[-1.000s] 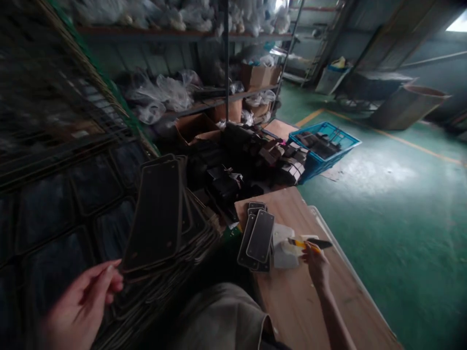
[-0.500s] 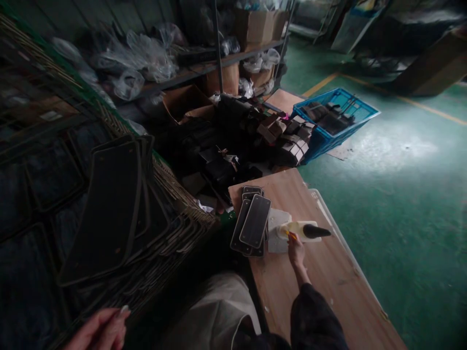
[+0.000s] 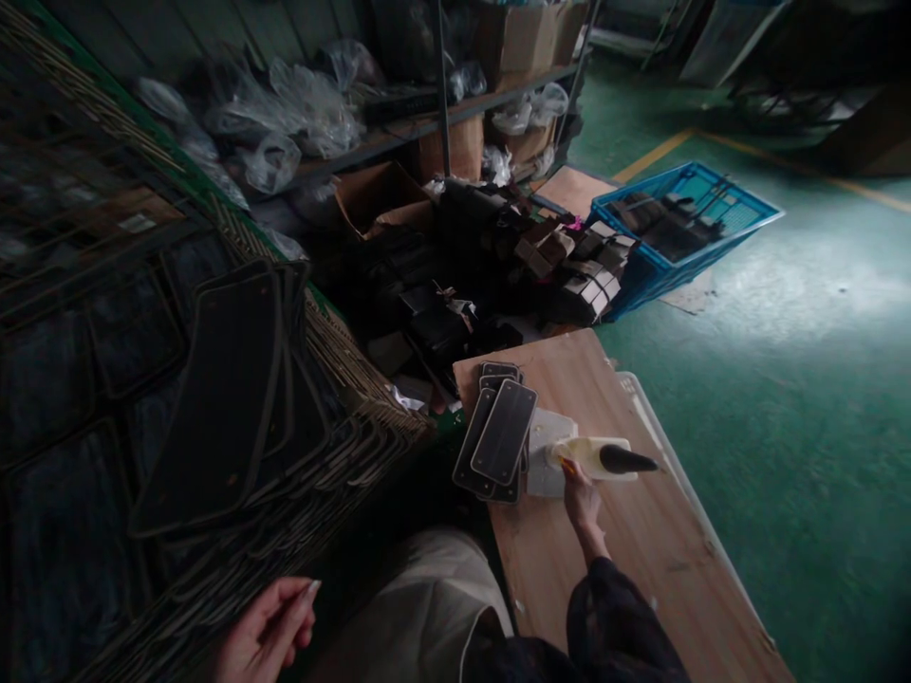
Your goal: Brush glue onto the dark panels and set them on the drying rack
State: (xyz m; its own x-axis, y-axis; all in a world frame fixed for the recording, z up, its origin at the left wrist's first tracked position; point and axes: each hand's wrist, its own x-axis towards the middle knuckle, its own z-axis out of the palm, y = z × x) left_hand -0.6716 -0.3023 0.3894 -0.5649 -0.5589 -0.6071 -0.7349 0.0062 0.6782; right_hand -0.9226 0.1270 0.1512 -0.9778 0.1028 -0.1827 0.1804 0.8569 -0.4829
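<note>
My right hand [image 3: 582, 498] is closed on a thin orange-yellow handle [image 3: 567, 466], whose working end I cannot make out. It is over the edge of a white block [image 3: 547, 453], beside a pale yellowish container [image 3: 589, 457] with a black cone-shaped end [image 3: 626, 460]. Left of the block, several dark rounded-rectangle plates [image 3: 504, 432] with light edges and small corner holes lie overlapped. At the lower left, my left hand [image 3: 267, 628] is held in the air with thumb and fingers pinched together. Something pale shows at its fingertips, too small to name.
The wooden board [image 3: 626, 560] bears the plates and block. At left, a wire-sided crate [image 3: 342, 365] holds large dark plates [image 3: 213, 398]. Beyond are black bundles [image 3: 427, 313], a blue plastic crate [image 3: 641, 275], an open carton [image 3: 381, 194] and shelves with plastic bags [image 3: 313, 109].
My left hand has moved right and slightly up, showing more of itself. My right hand stays by the white block with the handle. The whole view has shifted a little.
</note>
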